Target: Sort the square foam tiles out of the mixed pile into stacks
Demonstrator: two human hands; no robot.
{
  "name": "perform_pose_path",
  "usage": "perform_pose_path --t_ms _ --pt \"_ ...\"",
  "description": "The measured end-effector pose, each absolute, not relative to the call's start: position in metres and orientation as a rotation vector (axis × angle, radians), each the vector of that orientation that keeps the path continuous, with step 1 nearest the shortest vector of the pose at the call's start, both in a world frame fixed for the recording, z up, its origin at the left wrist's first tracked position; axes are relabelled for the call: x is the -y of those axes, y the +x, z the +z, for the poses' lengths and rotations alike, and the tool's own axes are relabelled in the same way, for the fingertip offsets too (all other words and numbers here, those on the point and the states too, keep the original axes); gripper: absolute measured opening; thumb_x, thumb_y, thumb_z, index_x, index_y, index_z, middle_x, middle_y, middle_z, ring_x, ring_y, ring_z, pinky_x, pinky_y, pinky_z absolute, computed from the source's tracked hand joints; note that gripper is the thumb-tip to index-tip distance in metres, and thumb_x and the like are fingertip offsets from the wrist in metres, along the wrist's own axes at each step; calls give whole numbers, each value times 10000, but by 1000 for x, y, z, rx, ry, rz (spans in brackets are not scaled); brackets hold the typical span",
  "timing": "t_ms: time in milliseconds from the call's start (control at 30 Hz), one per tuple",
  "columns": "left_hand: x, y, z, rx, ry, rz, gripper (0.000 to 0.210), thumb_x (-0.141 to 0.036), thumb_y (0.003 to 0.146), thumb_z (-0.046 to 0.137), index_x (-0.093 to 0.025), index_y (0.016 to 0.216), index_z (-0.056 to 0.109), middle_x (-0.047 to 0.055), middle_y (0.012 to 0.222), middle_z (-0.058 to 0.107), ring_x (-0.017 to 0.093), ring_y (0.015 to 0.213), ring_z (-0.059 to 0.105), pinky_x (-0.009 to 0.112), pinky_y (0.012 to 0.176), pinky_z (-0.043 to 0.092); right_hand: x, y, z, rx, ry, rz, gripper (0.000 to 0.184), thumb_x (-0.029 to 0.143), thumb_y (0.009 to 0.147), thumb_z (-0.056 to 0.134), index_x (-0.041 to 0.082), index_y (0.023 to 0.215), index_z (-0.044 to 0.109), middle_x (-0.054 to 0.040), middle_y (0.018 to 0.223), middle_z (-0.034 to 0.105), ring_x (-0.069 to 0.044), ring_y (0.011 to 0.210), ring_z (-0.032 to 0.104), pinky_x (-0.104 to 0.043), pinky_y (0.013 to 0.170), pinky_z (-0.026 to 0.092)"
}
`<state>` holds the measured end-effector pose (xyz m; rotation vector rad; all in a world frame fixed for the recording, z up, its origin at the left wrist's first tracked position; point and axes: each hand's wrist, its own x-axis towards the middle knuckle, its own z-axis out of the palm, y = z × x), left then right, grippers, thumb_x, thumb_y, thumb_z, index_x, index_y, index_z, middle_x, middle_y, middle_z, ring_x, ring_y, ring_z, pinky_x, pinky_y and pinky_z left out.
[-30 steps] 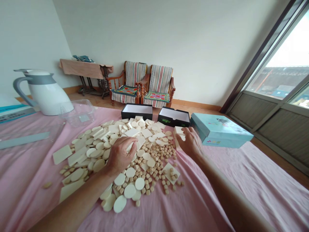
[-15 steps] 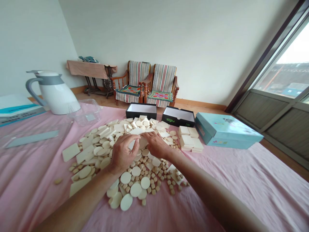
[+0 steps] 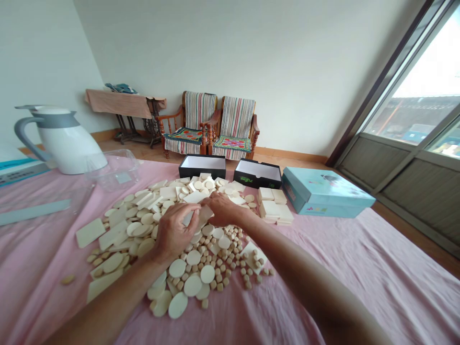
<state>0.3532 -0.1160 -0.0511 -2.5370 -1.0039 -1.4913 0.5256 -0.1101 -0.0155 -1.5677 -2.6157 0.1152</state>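
A mixed heap of pale wooden pieces lies before me: round discs [image 3: 192, 284], small cubes [image 3: 220, 274] and flat rectangular tiles [image 3: 114, 235]. My left hand [image 3: 175, 229] is over the middle of it, thumb and fingers curved and closed on a pale square wooden tile [image 3: 205, 214]. Right beside that tile, my right hand [image 3: 222, 210] reaches down into the heap with bent fingers. Its fingertips are mostly hidden, so what they grip does not show. Neat stacks of square tiles [image 3: 276, 211] stand to the right of the heap.
Two open black boxes [image 3: 202, 167] stand behind the heap, with a light-blue box [image 3: 328, 191] at right. On the left are a white jug [image 3: 72, 143] and a clear plastic container [image 3: 115, 170]. A pink cloth [image 3: 273, 306] covers the table. Two chairs [image 3: 233, 124] stand beyond.
The view has turned slightly right, so everything sits further left. My right hand's fingers have gone from stretched out to bent downward. The left hand keeps much the same pose.
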Motion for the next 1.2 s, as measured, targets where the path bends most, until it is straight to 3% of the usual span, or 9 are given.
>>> perform_pose_path --t_ms 167,433,600,833,1000,1200 --pt "115 352 -52 1001 -2537 -1483 160 -198 872 517 -165 883 673 54 879 718 198 855 659 323 818 495 128 530 -9 2508 -1692 -49 457 367 702 669 116 1076 587 -161 1091 570 -277 1004 533 -391 836 475" --pt "115 352 -53 1009 -2576 -1492 158 -193 870 515 -165 891 669 51 887 714 190 870 653 310 828 496 191 612 -17 1700 -2104 -129 335 466 762 597 180 927 542 -94 906 599 -220 830 566 -317 699 436" --pt "116 354 -53 1005 -2583 -1485 162 -192 873 511 -158 887 669 51 883 714 188 863 654 311 825 496 211 674 -36 1304 -2299 -284 359 498 768 558 184 939 533 -105 933 611 -258 882 584 -339 723 424" --pt "113 352 -56 993 -2559 -1490 152 -195 867 525 -160 887 672 48 877 715 189 853 657 306 818 495 211 685 -53 1125 -2496 -225 485 648 790 485 188 940 525 -144 1020 624 -303 936 611 -368 715 425" --pt "113 352 -57 999 -2571 -1483 150 -189 866 528 -158 892 672 50 884 714 189 861 656 306 827 494 212 680 -52 1135 -2478 -216 516 665 820 444 176 962 522 -154 1008 617 -292 892 613 -357 679 406" --pt "115 352 -54 990 -2573 -1475 154 -183 869 519 -158 895 669 54 886 712 188 861 653 313 826 494 229 685 -50 1186 -2081 -371 422 607 890 392 215 809 526 -47 796 592 -185 672 537 -292 593 353"
